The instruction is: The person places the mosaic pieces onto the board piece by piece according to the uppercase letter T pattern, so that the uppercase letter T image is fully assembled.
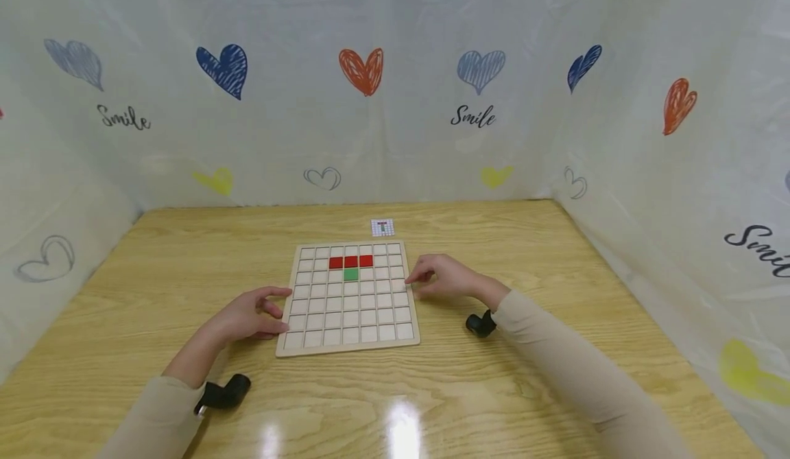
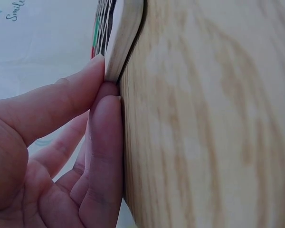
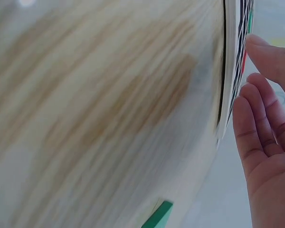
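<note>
A pale wooden grid board (image 1: 350, 318) lies on the table, three red tiles (image 1: 351, 262) in a row near its far side and one green tile (image 1: 350, 274) below the middle one. At the board's left edge, my left hand (image 1: 249, 311) pinches the rim; in the left wrist view its thumb (image 2: 61, 102) lies over the top and a finger is against the side. My right hand (image 1: 447, 277) is at the right edge, thumb tip (image 3: 259, 47) right at the rim and the other fingers (image 3: 249, 121) loosely bent beside it, with nothing seen between them.
A small printed card (image 1: 382, 227) with a red and green pattern lies behind the board. In the right wrist view a green piece (image 3: 157, 216) lies on the table. White sheeting (image 1: 382, 143) with hearts encloses the wooden table (image 1: 345, 404) at the back and sides.
</note>
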### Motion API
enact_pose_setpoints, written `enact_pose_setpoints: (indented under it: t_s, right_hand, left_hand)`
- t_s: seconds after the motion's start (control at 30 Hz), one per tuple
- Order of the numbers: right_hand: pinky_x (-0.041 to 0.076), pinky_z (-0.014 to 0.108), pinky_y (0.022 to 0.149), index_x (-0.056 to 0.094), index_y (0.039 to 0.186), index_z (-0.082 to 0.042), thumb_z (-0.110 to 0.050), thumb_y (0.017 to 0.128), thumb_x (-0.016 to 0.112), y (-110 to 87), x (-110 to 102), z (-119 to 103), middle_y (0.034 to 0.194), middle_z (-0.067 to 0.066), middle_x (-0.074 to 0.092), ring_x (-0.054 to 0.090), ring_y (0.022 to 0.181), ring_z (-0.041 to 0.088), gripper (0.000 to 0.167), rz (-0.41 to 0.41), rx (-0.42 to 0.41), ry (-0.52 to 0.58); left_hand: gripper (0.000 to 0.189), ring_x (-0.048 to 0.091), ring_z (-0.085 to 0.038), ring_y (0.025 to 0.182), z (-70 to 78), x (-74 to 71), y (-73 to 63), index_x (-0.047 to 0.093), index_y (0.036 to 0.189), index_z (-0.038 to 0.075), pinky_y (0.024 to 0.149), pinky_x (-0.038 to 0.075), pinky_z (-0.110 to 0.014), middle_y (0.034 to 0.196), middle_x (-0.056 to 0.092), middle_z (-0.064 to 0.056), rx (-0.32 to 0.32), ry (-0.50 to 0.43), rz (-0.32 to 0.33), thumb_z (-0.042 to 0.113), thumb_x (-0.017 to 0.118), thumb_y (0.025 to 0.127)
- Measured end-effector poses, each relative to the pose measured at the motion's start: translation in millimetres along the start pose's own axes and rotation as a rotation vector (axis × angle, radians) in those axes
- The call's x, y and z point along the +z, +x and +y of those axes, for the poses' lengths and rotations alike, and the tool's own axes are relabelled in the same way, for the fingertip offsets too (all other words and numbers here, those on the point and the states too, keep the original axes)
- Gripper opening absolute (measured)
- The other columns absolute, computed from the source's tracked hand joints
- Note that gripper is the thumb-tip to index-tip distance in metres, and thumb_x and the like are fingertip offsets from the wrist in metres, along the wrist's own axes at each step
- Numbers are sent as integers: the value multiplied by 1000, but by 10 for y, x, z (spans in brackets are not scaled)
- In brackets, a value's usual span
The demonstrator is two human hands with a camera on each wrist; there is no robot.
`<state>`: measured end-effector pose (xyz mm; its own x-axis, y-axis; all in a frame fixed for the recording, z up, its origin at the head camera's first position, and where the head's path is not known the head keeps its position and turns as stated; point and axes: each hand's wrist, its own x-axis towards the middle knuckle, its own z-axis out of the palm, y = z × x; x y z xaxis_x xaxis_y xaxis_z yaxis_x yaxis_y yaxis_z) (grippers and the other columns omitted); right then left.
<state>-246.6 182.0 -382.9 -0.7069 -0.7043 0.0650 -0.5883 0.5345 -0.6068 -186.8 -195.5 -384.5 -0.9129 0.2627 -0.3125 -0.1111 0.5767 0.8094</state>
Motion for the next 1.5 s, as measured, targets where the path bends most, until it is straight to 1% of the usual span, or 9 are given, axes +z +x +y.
enact_pose_setpoints:
  t_s: [0.17,0.33,0.5,0.63,0.73,1.0,1.1,1.37,1.5]
  right_hand:
    - [47,27,79,71,102,-1,-3,77,74,-101,-37,48,90,1,60,54,84,12,25,17,5,1]
    - [48,30,78,70,103,-1,-2,79,73,-214,-89,82,93,5,61,55,85,16,24,27,17,4]
    - [46,34,73,70,104,-1,-3,79,72,-311,-145,109,91,6,60,51,80,17,25,40,32,13]
    - [48,37,73,69,103,1,-1,79,72,-375,-170,136,93,10,60,53,81,23,25,53,36,28]
    - [48,39,75,69,104,1,0,79,72,-417,-184,157,94,12,61,54,83,27,25,59,39,32]
    - [49,34,75,70,102,-1,-4,80,72,-526,-208,233,93,6,60,55,84,19,22,71,44,-11]
    - [49,33,76,70,103,-2,-3,80,72,-569,-218,246,93,4,60,55,84,18,22,72,59,-18]
    - [48,35,78,69,105,-1,-5,80,72,-685,-258,308,96,4,60,56,87,20,25,80,92,-22]
    - [48,34,76,69,105,0,-5,80,73,-744,-280,355,96,5,60,56,85,21,26,84,102,-5]
  left_hand:
    - [67,52,-20,72,4,-2,-20,41,135,-4,61,50,-30,92,54,-12,-5,7,-1,6,75,77]
    - [68,52,-19,72,-20,-4,-25,41,135,-4,61,50,-30,92,54,-12,-2,11,-4,7,75,77]
    - [68,52,-19,72,-23,-5,-24,41,135,-4,61,50,-30,92,54,-12,4,6,-4,6,75,77]
    - [67,53,-18,71,-14,-14,-28,41,135,-5,61,50,-31,92,54,-13,23,-1,-11,6,74,78]
    - [67,53,-18,71,-16,-12,-23,41,135,-4,61,50,-31,92,54,-13,20,-5,-9,6,75,78]
    - [67,53,-19,71,-21,-15,-14,41,135,-4,61,50,-31,92,54,-13,25,-1,-12,7,75,78]
    - [67,53,-19,72,-19,-9,-2,41,135,-4,61,50,-30,92,54,-13,16,-1,-9,7,75,78]
    - [68,53,-18,72,-23,-2,15,41,135,-3,60,50,-30,92,54,-12,12,-4,-8,7,75,77]
    - [68,53,-18,72,-21,-15,7,40,135,-5,61,50,-30,92,53,-13,37,-15,-23,7,75,78]
